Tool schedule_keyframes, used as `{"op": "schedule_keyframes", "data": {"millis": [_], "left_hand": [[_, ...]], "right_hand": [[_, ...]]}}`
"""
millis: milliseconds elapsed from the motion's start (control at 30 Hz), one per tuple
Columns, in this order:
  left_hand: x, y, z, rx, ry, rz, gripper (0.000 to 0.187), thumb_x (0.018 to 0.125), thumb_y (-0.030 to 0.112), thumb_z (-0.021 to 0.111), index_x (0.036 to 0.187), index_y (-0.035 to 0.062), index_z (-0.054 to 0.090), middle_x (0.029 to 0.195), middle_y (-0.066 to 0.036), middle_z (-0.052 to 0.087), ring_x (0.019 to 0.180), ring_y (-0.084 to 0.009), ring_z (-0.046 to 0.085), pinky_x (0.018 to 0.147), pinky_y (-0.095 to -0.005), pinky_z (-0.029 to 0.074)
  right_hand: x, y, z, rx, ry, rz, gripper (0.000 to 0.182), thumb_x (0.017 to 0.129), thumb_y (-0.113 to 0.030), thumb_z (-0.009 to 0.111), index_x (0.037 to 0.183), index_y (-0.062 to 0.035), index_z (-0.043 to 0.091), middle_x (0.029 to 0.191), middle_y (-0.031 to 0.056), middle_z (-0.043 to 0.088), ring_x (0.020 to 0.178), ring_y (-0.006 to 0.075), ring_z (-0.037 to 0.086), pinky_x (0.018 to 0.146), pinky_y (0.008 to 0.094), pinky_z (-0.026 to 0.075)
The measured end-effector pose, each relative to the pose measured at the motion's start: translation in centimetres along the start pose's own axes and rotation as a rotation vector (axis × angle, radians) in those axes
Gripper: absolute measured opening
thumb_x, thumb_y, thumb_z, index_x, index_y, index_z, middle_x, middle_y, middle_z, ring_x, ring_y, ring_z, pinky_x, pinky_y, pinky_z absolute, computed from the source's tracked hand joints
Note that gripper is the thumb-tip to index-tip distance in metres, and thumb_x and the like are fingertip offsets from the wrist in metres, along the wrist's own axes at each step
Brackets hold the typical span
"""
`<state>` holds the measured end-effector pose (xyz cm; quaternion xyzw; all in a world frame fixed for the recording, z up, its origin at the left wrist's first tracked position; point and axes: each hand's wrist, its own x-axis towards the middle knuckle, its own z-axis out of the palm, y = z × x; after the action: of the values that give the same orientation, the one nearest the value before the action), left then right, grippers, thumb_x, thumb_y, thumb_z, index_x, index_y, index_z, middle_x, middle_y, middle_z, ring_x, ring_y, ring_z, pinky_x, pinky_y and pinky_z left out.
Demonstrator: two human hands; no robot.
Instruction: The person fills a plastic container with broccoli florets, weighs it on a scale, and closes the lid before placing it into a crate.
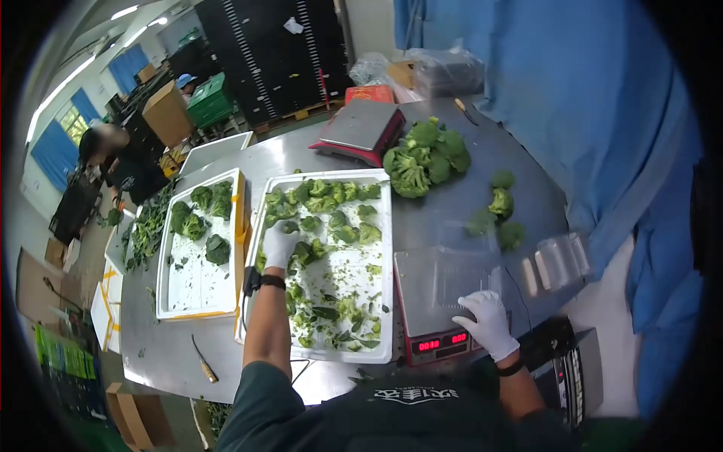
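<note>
My left hand [280, 245], in a white glove, reaches into the left side of a white tray [385, 264]. Its fingers are curled together at a broccoli floret [290, 227], partly hiding it. Other florets [344, 230] and small crumbs lie over the tray. On the right, my gloved right hand [488, 324] has its fingers apart by the near edge of a clear plastic box [461, 280]. That box stands with its lid raised on a red scale [414, 320] with lit red digits.
A second white tray [197, 290] holds broccoli pieces. A broccoli pile [428, 160] sits beside another scale [361, 124]. Stacked clear boxes [561, 264] stand at right. Two knives lie on the metal table, one nearby [204, 363]. A co-worker [124, 162] stands at far left.
</note>
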<state>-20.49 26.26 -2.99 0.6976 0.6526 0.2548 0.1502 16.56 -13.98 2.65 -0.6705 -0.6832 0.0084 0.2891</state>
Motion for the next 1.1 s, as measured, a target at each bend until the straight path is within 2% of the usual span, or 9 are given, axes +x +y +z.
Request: {"op": "schedule_keyframes", "data": {"millis": [100, 267, 333, 433, 533, 700, 867, 1033, 1100], "left_hand": [[-1.4, 0.3, -0.7, -0.17, 0.093, 0.11, 0.043, 0.079, 0.028, 0.08, 0.118, 0.0091, 0.076, 0.101, -0.022, 0.077, 0.093, -0.0387, 0.075, 0.083, -0.0447, 0.059], [-8.5, 10.9, -2.4, -0.73, -0.175, 0.176, 0.042, 0.089, 0.007, 0.077, 0.13, 0.0012, 0.068, 0.107, -0.012, 0.073, 0.091, -0.0148, 0.072, 0.077, -0.0289, 0.06], [-12.3, 16.3, -1.7, -0.811, -0.301, 0.285, 0.043, 0.086, 0.006, 0.08, 0.128, 0.0034, 0.069, 0.114, -0.011, 0.07, 0.099, -0.0171, 0.07, 0.087, -0.0309, 0.06], [-17.8, 24.0, -0.1, -0.62, -0.223, 0.709, 0.048, 0.082, 0.006, 0.082, 0.128, 0.0068, 0.069, 0.116, -0.012, 0.07, 0.108, -0.0224, 0.069, 0.095, -0.0349, 0.056], [-22.2, 28.3, 3.8, -0.623, -0.313, 0.687, 0.048, 0.08, 0.013, 0.083, 0.126, 0.0093, 0.07, 0.097, -0.014, 0.062, 0.089, -0.0298, 0.067, 0.082, -0.0393, 0.055], [-25.2, 28.7, 7.0, -0.254, -0.601, 0.691, 0.051, 0.089, 0.023, 0.079, 0.138, 0.0154, 0.066, 0.123, -0.021, 0.065, 0.106, -0.0355, 0.071, 0.09, -0.0416, 0.058], [-23.5, 27.0, 4.0, -0.419, -0.277, 0.713, 0.043, 0.1, 0.025, 0.067, 0.141, 0.0138, 0.063, 0.139, -0.021, 0.061, 0.111, -0.0401, 0.07, 0.089, -0.0446, 0.06], [-18.4, 19.7, 2.0, -0.574, -0.231, 0.427, 0.032, 0.101, 0.011, 0.064, 0.131, 0.0024, 0.068, 0.124, -0.019, 0.068, 0.091, -0.0271, 0.073, 0.076, -0.0358, 0.061], [-17.0, 15.1, 1.8, -0.494, -0.125, 0.384, 0.025, 0.102, 0.015, 0.065, 0.123, 0.0027, 0.072, 0.11, -0.018, 0.073, 0.087, -0.0257, 0.073, 0.072, -0.0365, 0.059]], "right_hand": [[-0.9, 0.9, -0.4, -0.02, 0.089, 0.017, 0.044, 0.076, -0.028, 0.087, 0.113, -0.009, 0.071, 0.112, 0.0095, 0.066, 0.112, 0.0324, 0.061, 0.101, 0.0477, 0.044], [-1.9, 1.8, 0.0, -0.148, 0.351, 0.205, 0.044, 0.078, -0.019, 0.086, 0.117, -0.007, 0.069, 0.124, 0.0119, 0.063, 0.121, 0.0345, 0.058, 0.105, 0.0478, 0.044], [-2.1, 2.4, 0.8, -0.012, 0.431, 0.3, 0.041, 0.08, -0.012, 0.083, 0.118, -0.0047, 0.068, 0.127, 0.0134, 0.062, 0.123, 0.0357, 0.056, 0.104, 0.0467, 0.045], [-2.3, 2.5, 1.2, 0.065, 0.414, 0.334, 0.039, 0.085, -0.006, 0.078, 0.122, -0.0034, 0.067, 0.131, 0.0153, 0.062, 0.124, 0.0364, 0.057, 0.106, 0.0446, 0.046], [-2.3, 2.4, 1.4, 0.078, 0.434, 0.347, 0.04, 0.087, -0.004, 0.075, 0.126, -0.0033, 0.065, 0.131, 0.0155, 0.062, 0.124, 0.0364, 0.058, 0.107, 0.0441, 0.046], [-2.1, 2.1, 0.9, 0.122, 0.49, 0.348, 0.04, 0.09, -0.001, 0.071, 0.129, -0.0028, 0.064, 0.131, 0.0158, 0.062, 0.125, 0.0363, 0.058, 0.108, 0.0433, 0.046], [-0.9, 1.7, -0.5, 0.178, 0.463, 0.279, 0.042, 0.089, -0.001, 0.072, 0.131, -0.0034, 0.064, 0.135, 0.0161, 0.062, 0.128, 0.0359, 0.058, 0.109, 0.0423, 0.046], [0.4, 0.6, -1.4, 0.025, 0.058, 0.028, 0.059, 0.084, -0.036, 0.081, 0.133, -0.0073, 0.065, 0.13, 0.0137, 0.066, 0.124, 0.0346, 0.059, 0.107, 0.048, 0.044], [0.3, 1.2, 0.4, 0.004, -0.033, 0.051, 0.055, 0.082, -0.029, 0.082, 0.131, -0.0068, 0.068, 0.119, 0.0146, 0.069, 0.118, 0.034, 0.062, 0.102, 0.0474, 0.047]]}}
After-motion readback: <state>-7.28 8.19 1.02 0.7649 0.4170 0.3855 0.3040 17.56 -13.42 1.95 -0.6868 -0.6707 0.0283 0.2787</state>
